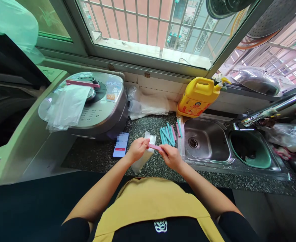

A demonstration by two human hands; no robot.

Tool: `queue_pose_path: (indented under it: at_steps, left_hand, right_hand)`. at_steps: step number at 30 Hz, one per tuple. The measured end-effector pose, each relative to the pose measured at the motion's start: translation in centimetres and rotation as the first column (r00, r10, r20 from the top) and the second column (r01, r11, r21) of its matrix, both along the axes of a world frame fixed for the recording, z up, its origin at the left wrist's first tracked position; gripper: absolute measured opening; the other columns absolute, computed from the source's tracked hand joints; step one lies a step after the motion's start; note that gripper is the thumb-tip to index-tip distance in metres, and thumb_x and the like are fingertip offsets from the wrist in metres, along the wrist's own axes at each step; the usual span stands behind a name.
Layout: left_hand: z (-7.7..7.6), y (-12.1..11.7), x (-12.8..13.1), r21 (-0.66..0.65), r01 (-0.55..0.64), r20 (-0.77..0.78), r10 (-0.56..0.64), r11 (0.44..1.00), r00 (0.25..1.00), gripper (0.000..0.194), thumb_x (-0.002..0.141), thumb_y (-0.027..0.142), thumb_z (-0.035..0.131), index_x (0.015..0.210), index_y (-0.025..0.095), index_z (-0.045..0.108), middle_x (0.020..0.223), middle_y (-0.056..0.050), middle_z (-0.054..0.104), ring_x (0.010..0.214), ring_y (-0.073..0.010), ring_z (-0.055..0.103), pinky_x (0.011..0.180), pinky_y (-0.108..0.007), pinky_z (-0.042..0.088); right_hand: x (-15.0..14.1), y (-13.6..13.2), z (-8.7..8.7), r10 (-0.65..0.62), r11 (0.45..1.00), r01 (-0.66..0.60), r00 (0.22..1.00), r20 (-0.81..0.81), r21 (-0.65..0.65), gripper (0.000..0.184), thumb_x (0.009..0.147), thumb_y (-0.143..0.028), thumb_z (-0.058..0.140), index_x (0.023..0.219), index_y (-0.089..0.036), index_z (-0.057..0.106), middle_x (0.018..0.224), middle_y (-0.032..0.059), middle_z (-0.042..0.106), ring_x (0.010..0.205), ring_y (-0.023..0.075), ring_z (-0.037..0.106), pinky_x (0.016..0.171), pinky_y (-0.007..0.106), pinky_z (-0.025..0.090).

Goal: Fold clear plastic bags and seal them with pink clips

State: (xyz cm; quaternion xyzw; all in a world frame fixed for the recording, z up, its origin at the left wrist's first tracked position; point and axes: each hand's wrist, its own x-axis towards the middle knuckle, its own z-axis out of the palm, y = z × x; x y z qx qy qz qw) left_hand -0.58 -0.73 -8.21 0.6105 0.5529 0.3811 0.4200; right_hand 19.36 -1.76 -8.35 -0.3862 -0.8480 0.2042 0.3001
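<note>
Between my two hands a pink bag-sealing clip (154, 147) lies across a clear plastic bag (143, 159). My left hand (138, 149) is closed on the clip's left end together with the bag. My right hand (171, 156) pinches the clip's right end. The bag's top sticks up above the clip and its lower part hangs toward the counter edge. Just beyond my right hand, several teal and pink sealing clips (167, 135) lie in a loose pile beside the sink.
A phone (120, 145) lies left of my hands. Behind it stands a rice cooker (100, 111) with plastic bags (71, 104) and a pink clip (82, 83) on its lid. More plastic bags (151, 104) lie by the wall. A yellow jug (198, 97) stands behind the steel sink (208, 139).
</note>
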Motion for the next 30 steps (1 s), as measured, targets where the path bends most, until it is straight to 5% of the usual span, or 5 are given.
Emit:
queue_pose_path:
  at_steps: [13,30]
  left_hand:
    - [-0.6,0.1,1.6,-0.13,-0.067,0.268,0.1,0.989,0.958,0.06,0.076,0.075,0.033,0.054,0.02,0.044,0.048,0.003,0.036,0.048,-0.0114,0.033,0.05,-0.027,0.031]
    - [-0.7,0.0,2.1,-0.19,-0.055,0.358,0.121,0.98,0.926,0.062,0.073,0.077,0.034,0.055,0.019,0.045,0.049,0.004,0.034,0.049,-0.0104,0.03,0.051,-0.026,0.028]
  right_hand:
    - [-0.4,0.3,-1.8,-0.027,0.985,0.033,0.999,-0.036,0.172,0.026,0.094,-0.025,0.039,0.105,-0.016,0.06,0.08,0.0097,0.065,0.069,0.0185,0.059,0.062,0.032,0.05]
    - [-0.3,0.3,-1.7,0.01,0.961,0.029,0.99,-0.14,0.274,0.023,0.092,-0.018,0.043,0.111,-0.016,0.056,0.083,0.009,0.066,0.07,0.0172,0.06,0.062,0.029,0.052]
